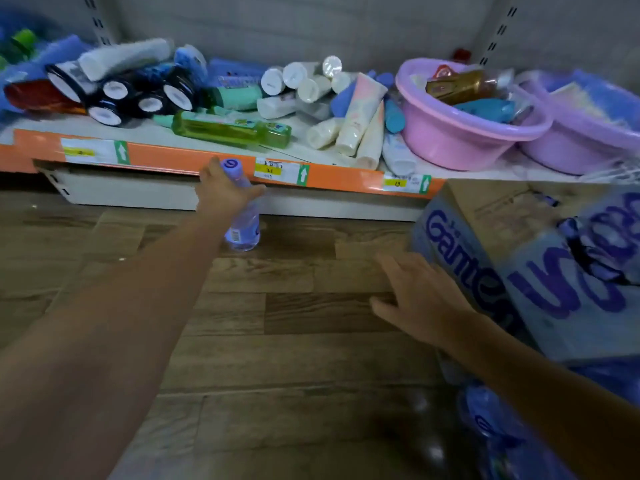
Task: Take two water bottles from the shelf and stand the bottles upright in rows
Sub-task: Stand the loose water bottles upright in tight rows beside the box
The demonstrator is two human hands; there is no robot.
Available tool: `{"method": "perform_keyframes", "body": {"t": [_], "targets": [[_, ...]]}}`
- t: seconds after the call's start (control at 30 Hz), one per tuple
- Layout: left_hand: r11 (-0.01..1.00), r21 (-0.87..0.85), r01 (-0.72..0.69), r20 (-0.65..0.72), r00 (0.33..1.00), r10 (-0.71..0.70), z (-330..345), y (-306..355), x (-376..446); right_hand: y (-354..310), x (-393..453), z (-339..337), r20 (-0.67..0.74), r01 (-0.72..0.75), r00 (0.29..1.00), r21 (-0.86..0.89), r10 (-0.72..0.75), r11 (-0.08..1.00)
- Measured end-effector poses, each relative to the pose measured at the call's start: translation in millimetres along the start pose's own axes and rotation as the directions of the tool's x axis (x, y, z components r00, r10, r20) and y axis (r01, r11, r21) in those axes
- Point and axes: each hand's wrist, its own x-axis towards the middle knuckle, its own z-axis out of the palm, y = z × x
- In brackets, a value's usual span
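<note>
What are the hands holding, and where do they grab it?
The left hand grips a water bottle around its upper part, just below the cap. The right hand holds nothing; its fingers are spread.

A low white shelf with an orange price strip (166,159) runs across the far side, carrying black-lidded jars (114,95) at left, a green clear bottle lying flat (228,129), white tubes (346,129) in the middle, and two pink-lilac plastic basins (450,140) at right. Nearer, a wood-pattern floor (294,327) carries a clear purple-capped water bottle (242,216) standing upright, and a blue-printed cardboard box (519,258) at right.
</note>
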Motion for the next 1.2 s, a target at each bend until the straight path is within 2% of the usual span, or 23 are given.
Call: {"method": "perform_keyframes", "body": {"t": [0.07, 0.2, 0.33, 0.43, 0.6, 0.67, 0.8, 0.83, 0.93, 1.03, 1.1, 1.2], "targets": [[0.997, -0.078, 0.021, -0.009, 1.000, -0.022, 8, -8, 5, 14, -8, 6, 0.009, -0.006, 1.000, -0.014, 0.006, 1.000], [0.989, -0.037, -0.142, -0.018, 0.990, 0.142, 6, -22, -25, 33, -38, 13, 0.041, 0.026, 0.999, -0.011, -0.026, 1.000], [0.949, 0.071, -0.308, 0.145, 0.944, 0.296, -1, -21, -95, 43, -87, 7, 0.017, 0.080, 0.997, 0.038, -0.080, 0.996], [0.934, 0.071, -0.350, 0.326, 0.893, 0.310, -1, -5, -165, 57, -132, 0, -0.069, 0.102, 0.993, 0.074, -0.097, 0.992], [0.920, 0.085, -0.383, 0.605, 0.754, 0.258, 16, 40, -302, 105, -215, -8, -0.219, 0.151, 0.967, 0.072, -0.132, 0.986], [0.926, 0.014, -0.378, 0.686, 0.677, 0.266, 29, 62, -361, 131, -257, -11, -0.262, 0.166, 0.954, 0.073, -0.142, 0.983], [0.954, -0.164, -0.251, 0.830, 0.487, 0.271, 64, 104, -474, 183, -333, -7, -0.337, 0.158, 0.935, 0.126, -0.108, 0.979], [0.950, -0.167, -0.262, 0.840, 0.466, 0.276, 73, 111, -497, 195, -346, -5, -0.331, 0.153, 0.938, 0.141, -0.099, 0.978], [0.941, -0.179, -0.288, 0.820, 0.485, 0.304, 104, 119, -550, 223, -374, 4, -0.309, 0.123, 0.950, 0.210, -0.054, 0.970], [0.902, -0.058, -0.428, 0.755, 0.572, 0.321, 132, 118, -588, 237, -393, 9, -0.343, 0.122, 0.939, 0.308, -0.010, 0.944], [0.866, 0.002, -0.500, 0.709, 0.612, 0.351, 143, 114, -605, 242, -404, 12, -0.311, 0.126, 0.950, 0.357, -0.009, 0.925], [0.878, 0.043, -0.476, 0.614, 0.706, 0.353, 149, 108, -614, 244, -420, 15, -0.285, 0.140, 0.958, 0.378, -0.028, 0.915]]}}
